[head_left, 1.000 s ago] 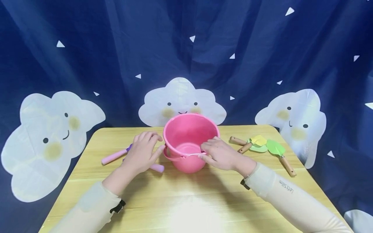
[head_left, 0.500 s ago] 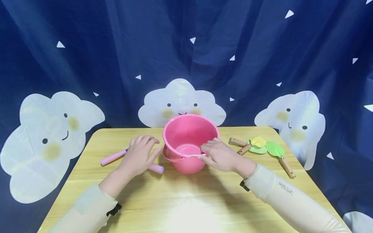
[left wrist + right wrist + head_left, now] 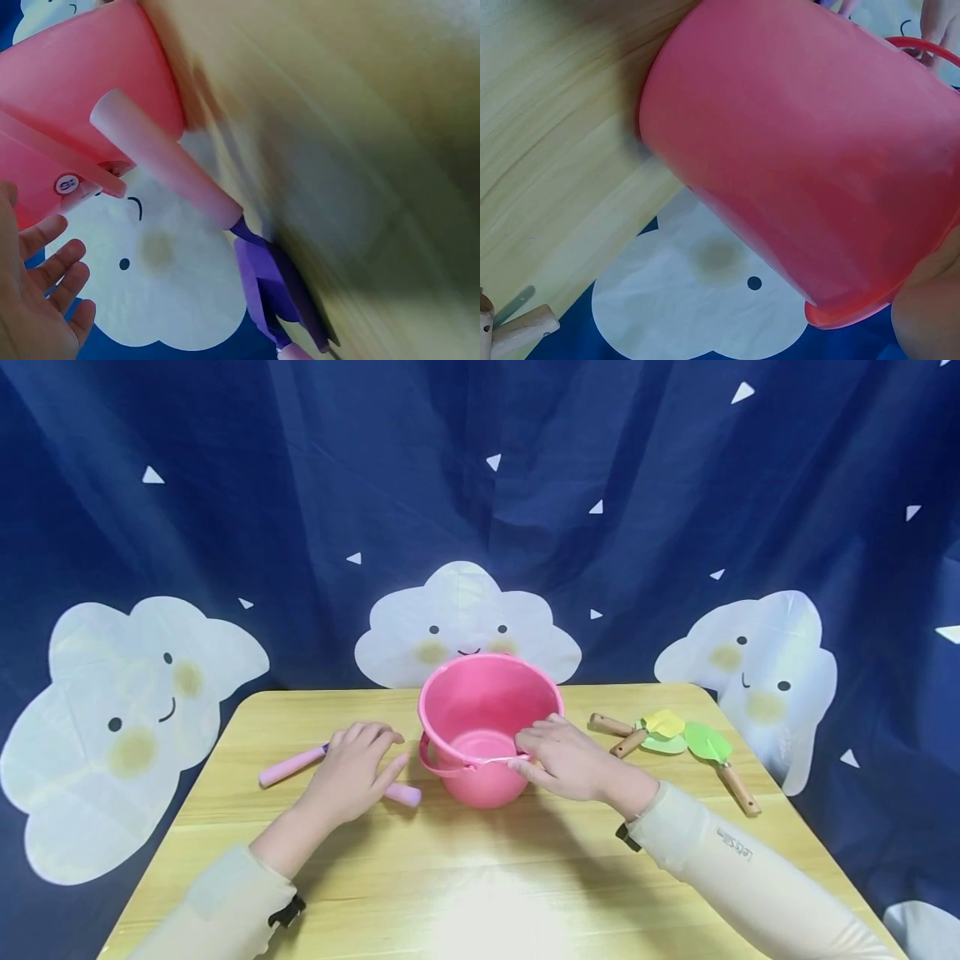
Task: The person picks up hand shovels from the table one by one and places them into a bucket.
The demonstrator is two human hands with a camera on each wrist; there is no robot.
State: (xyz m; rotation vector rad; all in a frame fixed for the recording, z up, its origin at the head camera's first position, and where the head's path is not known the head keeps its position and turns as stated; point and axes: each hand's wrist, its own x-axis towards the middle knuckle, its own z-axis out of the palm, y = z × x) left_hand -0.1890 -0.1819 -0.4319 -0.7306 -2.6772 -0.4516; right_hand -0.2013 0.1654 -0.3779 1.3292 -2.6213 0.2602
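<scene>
The right hand [image 3: 561, 762] grips the bucket [image 3: 480, 787] at its near-right edge. The left hand [image 3: 349, 775] (fingers spread, relaxed) hovers above pink-handled tools [image 3: 292, 767].

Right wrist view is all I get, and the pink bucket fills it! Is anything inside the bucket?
Observer: In the head view, the part of the pink bucket I can see into shows only pink floor and wall.

Operator: What about the wooden bits in my bottom corner? I can't see what they belong to!

Observer: They look like the ends of wooden-handled tools; the head view shows a yellow blade and green blades there.

Operator: And I see some fingers poking in at the top. What's that hand holding?

Observer: Nothing that I can see. That's the left hand, and the left wrist view shows its fingers loose.
</scene>
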